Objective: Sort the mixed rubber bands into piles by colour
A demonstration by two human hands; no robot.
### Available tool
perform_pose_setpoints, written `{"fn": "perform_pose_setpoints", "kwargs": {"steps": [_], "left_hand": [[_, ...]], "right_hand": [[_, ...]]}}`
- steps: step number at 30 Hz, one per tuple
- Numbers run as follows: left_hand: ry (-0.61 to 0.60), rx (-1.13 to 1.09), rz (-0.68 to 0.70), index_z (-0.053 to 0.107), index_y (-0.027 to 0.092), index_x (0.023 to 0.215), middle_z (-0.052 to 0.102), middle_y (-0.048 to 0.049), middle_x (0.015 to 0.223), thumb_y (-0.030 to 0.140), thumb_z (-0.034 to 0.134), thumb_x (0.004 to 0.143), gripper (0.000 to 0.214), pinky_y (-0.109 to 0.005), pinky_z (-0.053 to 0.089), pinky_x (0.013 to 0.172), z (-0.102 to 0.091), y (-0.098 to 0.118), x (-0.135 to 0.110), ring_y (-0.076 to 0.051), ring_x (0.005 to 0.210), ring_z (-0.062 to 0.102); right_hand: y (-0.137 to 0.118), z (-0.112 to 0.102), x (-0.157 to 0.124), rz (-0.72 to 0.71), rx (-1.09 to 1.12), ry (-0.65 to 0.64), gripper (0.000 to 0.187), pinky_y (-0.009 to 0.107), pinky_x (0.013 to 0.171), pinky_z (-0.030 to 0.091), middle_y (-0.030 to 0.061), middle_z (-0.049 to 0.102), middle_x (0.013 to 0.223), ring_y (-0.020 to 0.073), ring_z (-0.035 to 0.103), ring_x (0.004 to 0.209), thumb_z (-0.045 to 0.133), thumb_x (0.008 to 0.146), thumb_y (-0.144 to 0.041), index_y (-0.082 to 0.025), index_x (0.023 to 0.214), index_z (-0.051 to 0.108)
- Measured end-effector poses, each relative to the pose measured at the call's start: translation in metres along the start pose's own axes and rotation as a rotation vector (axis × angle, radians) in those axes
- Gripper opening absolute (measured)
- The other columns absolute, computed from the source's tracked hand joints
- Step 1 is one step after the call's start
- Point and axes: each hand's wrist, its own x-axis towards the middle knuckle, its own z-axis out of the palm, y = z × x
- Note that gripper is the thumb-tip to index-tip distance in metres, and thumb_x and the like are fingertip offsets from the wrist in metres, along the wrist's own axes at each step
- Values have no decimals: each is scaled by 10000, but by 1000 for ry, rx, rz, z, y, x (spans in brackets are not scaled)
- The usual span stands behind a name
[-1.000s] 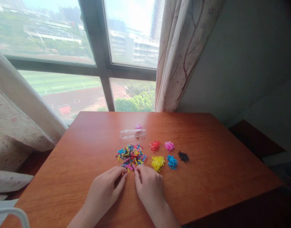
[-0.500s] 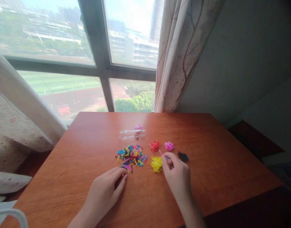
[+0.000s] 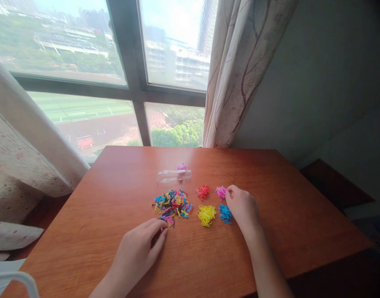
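A: Nearest item?
B: White curved bar (image 3: pixel 17 275), lower left corner. Just beyond: brown wooden table (image 3: pixel 190 265).

A: Hands?
B: Left hand (image 3: pixel 140 246): rests on the table, near side of the mixed pile (image 3: pixel 173 203). Thumb and forefinger curve toward each other, tips close; cannot tell whether touching or holding a loop.

A: Contents of that pile?
B: Small loops in blue, yellow, red, pink and black, heaped loosely. Lies ahead of the left fingertips, a few pink and dark ones right beside.

A: Further along, to the right?
B: Yellow pile (image 3: pixel 206 216), single colour. Blue pile (image 3: pixel 225 214), just beside, close to the right wrist.

A: And the right hand (image 3: pixel 243 206)?
B: Reaches to the right edge of the pink pile (image 3: pixel 220 193). Thumb and fingers drawn in together, tips at the loops; cannot tell whether gripping one.

A: Level with the pink?
B: Red pile (image 3: pixel 203 192), to the left, a gap between.

A: Behind those?
B: Clear plastic container (image 3: pixel 168 176), on its side. Purple bundle (image 3: pixel 182 167) at its right end.

A: Furthest?
B: Patterned curtains (image 3: pixel 227 91), left and right. Window (image 3: pixel 135 93), grey frame. Outside: green sports field (image 3: pixel 84 108), trees (image 3: pixel 177 134), pale buildings (image 3: pixel 190 66).
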Motion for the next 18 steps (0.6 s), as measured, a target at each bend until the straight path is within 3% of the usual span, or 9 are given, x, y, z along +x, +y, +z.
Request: {"fn": "perform_pose_setpoints", "kwargs": {"steps": [9,13,18], "left_hand": [[0,-11,-5,631,259,916,713,15,876,304,443,947,196,-254,479,695,0,1,0,-169,797,683],[12,-3,-4,633,260,916,716,18,860,298,447,942,192,-250,482,684,0,1,1,-167,777,686],[49,-11,5,636,262,941,734,19,897,306,452,939,189,-239,499,699,1,0,2,-160,795,698]], "right_hand": [[-3,-10,-13,-23,63,33,155,259,525,211,10,702,773,165,605,662,542,925,-301,-273,897,693],[-16,-4,-37,-202,264,126,139,252,563,272,4,693,745,152,600,632,540,906,-234,-236,876,676],[-48,11,-77,-401,477,105,166,250,606,299,-11,658,704,150,597,642,495,909,-192,-230,860,650]]}}
